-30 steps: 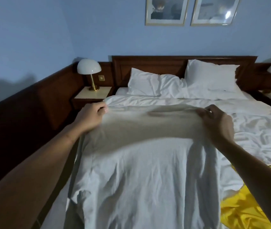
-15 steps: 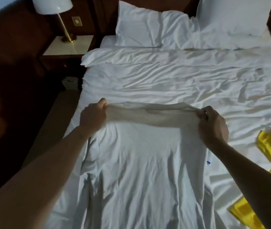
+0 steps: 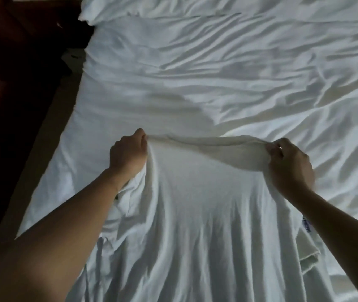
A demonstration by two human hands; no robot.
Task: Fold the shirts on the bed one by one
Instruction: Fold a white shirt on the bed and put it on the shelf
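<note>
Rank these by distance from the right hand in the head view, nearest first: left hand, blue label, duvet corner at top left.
1. blue label, just below the right hand, beside its forearm.
2. left hand, across the white shirt.
3. duvet corner, far top left.

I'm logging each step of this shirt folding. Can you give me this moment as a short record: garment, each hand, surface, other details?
garment: white shirt, lying lengthwise on the bed, its far edge lifted and sagging between the hands
left hand: fingers grip the far left corner
right hand: fingers pinch the far right corner
surface: wrinkled white bed sheet
other: blue label on the shirt beside the right forearm
</note>
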